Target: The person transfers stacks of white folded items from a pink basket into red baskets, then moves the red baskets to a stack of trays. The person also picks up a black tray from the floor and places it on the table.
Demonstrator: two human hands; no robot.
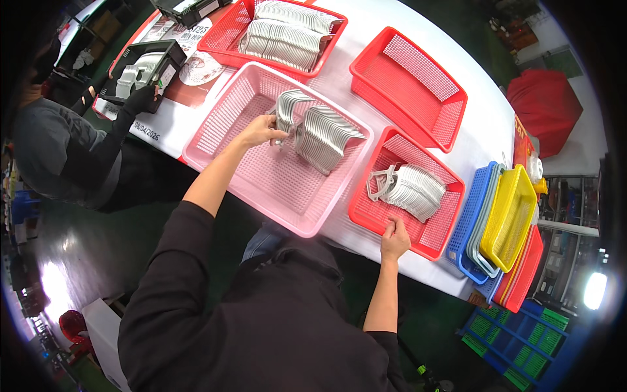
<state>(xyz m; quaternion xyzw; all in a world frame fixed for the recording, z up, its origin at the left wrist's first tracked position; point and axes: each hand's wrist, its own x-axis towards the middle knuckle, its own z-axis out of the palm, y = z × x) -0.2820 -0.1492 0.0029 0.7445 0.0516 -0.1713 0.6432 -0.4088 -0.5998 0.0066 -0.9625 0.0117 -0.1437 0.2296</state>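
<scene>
A pink basket [277, 208] sits in front of me, with a row of curved silver metal pieces [324, 138] standing in it. My left hand [263, 130] is closed on a smaller bunch of curved metal pieces [292, 106] just left of that row. To the right, a small red basket [366, 221] contains a lying row of similar pale pieces [418, 191], with some loose angular ones at its left end. My right hand [395, 240] is at this basket's near rim, its fingers curled over the edge. Whether a small piece is in those fingers cannot be seen.
A red basket [418, 88] stands behind, and another red basket [225, 57] with rows of metal pieces is at the far left. Nested blue, grey and yellow baskets [508, 219] line the right edge. At left, a co-worker's gloved hands [140, 99] hold a black crate [171, 72].
</scene>
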